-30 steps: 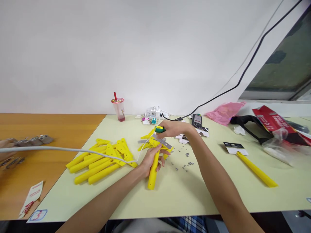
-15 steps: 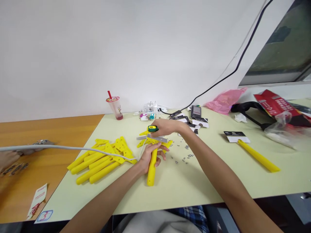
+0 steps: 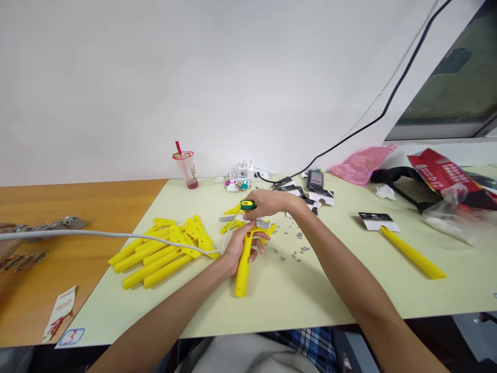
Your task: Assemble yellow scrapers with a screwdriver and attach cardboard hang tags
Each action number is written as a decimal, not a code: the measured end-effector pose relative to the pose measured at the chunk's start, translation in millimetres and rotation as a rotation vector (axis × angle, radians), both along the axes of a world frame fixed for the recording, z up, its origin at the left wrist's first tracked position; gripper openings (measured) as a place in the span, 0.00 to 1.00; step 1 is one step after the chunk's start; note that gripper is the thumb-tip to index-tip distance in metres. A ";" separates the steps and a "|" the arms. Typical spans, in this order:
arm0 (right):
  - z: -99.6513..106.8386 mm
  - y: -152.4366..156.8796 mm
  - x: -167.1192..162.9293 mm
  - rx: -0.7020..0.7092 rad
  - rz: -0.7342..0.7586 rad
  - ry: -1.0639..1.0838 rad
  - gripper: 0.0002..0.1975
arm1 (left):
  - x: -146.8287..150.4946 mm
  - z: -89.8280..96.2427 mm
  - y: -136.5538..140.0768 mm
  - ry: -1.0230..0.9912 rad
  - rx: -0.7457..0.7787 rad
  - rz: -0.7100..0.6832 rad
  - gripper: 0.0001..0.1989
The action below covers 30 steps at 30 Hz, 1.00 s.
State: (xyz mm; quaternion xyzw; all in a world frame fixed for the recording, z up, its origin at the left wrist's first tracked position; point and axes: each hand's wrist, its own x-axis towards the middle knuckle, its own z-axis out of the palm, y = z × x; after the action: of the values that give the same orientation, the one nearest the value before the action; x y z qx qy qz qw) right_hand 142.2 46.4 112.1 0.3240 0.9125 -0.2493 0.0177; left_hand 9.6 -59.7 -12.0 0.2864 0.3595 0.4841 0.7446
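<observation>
My left hand (image 3: 235,248) is closed around a yellow-handled scraper (image 3: 242,273), whose handle points toward me. Across its far end lies a flat metal blade (image 3: 262,224). Above the blade, my right hand (image 3: 267,201) grips a green and yellow screwdriver (image 3: 247,205) from the top; its tip is hidden. More yellow pieces lie just beyond the blade. A pile of yellow handles (image 3: 166,261) rests to the left of my left hand. Small metal screws or nuts (image 3: 301,250) are scattered to the right.
A white cable (image 3: 128,235) runs in from the left toward my left wrist. A drink cup (image 3: 187,171) stands near the wall. At right lie a carded yellow-handled scraper (image 3: 413,253) and a pink bag (image 3: 362,165). Another person's hand (image 3: 6,243) is at the far left.
The view has shifted slightly. My hands keep their grips on the scraper and screwdriver, with the handle tilted a little more. The other person's hand at far left has moved back.
</observation>
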 end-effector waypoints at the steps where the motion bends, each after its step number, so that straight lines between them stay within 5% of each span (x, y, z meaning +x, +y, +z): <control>1: 1.0 -0.4 0.4 0.017 -0.019 0.008 0.17 | -0.5 0.9 0.2 -0.007 -0.001 0.011 0.18; 8: 8.7 -0.1 7.8 0.079 -0.105 0.049 0.28 | -3.4 3.0 4.0 -0.016 0.003 0.018 0.17; 16: 5.9 3.6 13.4 -0.103 -0.061 0.067 0.20 | -2.6 7.2 3.5 -0.012 -0.016 0.027 0.16; 30: -1.0 10.7 11.9 0.001 0.060 0.098 0.22 | -1.3 5.3 3.2 -0.005 -0.020 0.005 0.16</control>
State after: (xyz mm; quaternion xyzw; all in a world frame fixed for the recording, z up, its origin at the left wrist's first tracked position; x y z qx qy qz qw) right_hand 154.1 57.1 111.1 0.2840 0.9217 -0.2635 -0.0198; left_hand 8.3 -56.4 -6.7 0.2768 0.3635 0.4831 0.7469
